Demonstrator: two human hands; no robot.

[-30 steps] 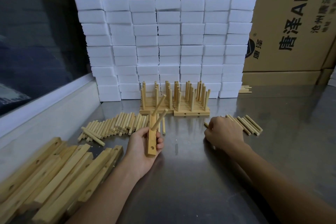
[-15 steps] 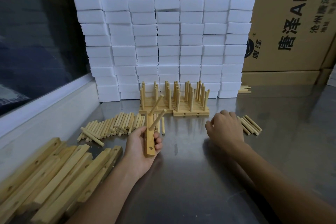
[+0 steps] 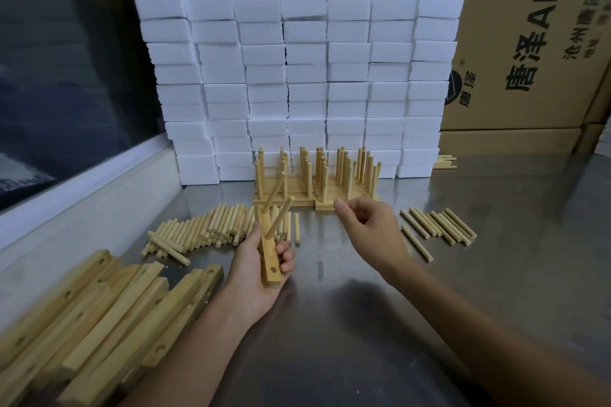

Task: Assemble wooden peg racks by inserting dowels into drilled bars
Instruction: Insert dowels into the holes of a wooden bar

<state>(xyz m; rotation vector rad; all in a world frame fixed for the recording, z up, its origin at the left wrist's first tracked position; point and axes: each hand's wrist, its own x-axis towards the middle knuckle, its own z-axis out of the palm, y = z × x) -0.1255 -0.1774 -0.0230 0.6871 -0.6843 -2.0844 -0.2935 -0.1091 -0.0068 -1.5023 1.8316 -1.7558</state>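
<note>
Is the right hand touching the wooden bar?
Apart. The head view shows bare steel table between the right hand and the drilled bar in the left hand.

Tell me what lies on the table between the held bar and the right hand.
In the head view, bare steel table mostly separates the bar in the left hand from the right hand. One loose dowel lies farther back in that gap.

My left hand (image 3: 254, 277) & right hand (image 3: 372, 231): both bare, no gloves, rings or watch; forearms bare, no sleeves.
</note>
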